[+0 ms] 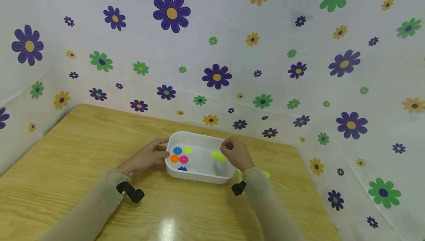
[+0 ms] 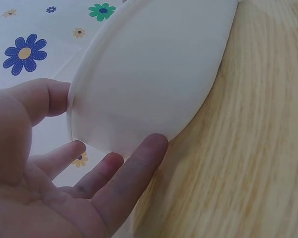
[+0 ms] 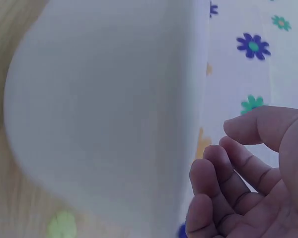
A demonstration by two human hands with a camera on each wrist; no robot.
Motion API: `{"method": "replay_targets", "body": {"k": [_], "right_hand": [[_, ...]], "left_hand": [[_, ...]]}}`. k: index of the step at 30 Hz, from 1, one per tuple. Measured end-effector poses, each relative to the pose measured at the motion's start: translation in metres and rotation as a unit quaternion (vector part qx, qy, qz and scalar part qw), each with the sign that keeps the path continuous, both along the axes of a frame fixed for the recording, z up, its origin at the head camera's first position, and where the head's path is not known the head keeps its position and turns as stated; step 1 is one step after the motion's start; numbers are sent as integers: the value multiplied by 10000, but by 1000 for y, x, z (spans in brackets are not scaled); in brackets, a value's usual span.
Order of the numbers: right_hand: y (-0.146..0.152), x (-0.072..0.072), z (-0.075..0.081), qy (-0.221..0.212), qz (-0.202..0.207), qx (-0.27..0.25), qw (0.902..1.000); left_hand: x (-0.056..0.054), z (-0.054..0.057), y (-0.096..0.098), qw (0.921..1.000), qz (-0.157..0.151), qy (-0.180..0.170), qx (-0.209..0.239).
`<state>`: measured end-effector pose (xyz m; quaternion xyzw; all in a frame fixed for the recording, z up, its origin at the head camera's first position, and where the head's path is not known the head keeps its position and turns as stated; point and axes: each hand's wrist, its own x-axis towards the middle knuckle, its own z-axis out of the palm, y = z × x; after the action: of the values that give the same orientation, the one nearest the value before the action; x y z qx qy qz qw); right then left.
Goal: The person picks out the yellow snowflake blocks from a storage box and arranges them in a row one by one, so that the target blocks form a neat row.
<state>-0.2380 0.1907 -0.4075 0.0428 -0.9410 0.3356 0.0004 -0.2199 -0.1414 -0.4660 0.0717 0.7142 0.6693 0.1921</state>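
Note:
A white plastic tub (image 1: 199,177) stands on the wooden table. My left hand (image 1: 146,156) holds its left end; in the left wrist view the thumb is at the rim and fingertips (image 2: 156,144) touch the outer wall. Inside lie flower-shaped plastic discs: a light blue disc (image 1: 177,150), an orange disc (image 1: 174,159), a pink disc (image 1: 184,159), a dark blue disc (image 1: 182,168) and several yellow-green ones. My right hand (image 1: 237,154) is over the tub's right end, close above two yellow-green discs (image 1: 218,156). Its fingers are loosely bent, thumb apart from them, with nothing between.
Another yellow-green disc (image 1: 266,174) lies on the table (image 1: 186,211) right of the tub, partly behind the right sleeve (image 1: 262,193). A white sheet (image 1: 139,42) printed with flowers hangs behind and beside the table. Each wrist carries a black camera mount (image 1: 131,192).

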Motion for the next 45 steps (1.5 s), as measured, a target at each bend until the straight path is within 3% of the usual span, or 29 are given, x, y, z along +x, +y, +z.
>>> {"method": "replay_targets", "body": {"k": [4,8,16,22,30,36,45], "right_hand": [[-25,-6,-13,-180,273,54,9994],[-45,-12,-26,-640,398,52,9971],[-66,-21,-41,-1381,740,-81,9876],[-74,-24,-40,-1438,907,24,9854],[-79,-29,-37,-1632,1263,640,9764],[-81,-29,-36,-1639,1066,820,9773],[-88,-37,-42,-1668,1099,895,9757]], "left_hand": [[0,0,-1,10000,12,13,-38],[0,0,-1,10000,14,-15,-34],[-2,-2,-2,10000,-1,-39,57],[-3,-3,-1,10000,28,-43,11],[-2,-2,-1,10000,35,-67,32],[-1,-2,0,10000,26,-73,17],[-3,-3,-2,9998,29,-154,75]]}}
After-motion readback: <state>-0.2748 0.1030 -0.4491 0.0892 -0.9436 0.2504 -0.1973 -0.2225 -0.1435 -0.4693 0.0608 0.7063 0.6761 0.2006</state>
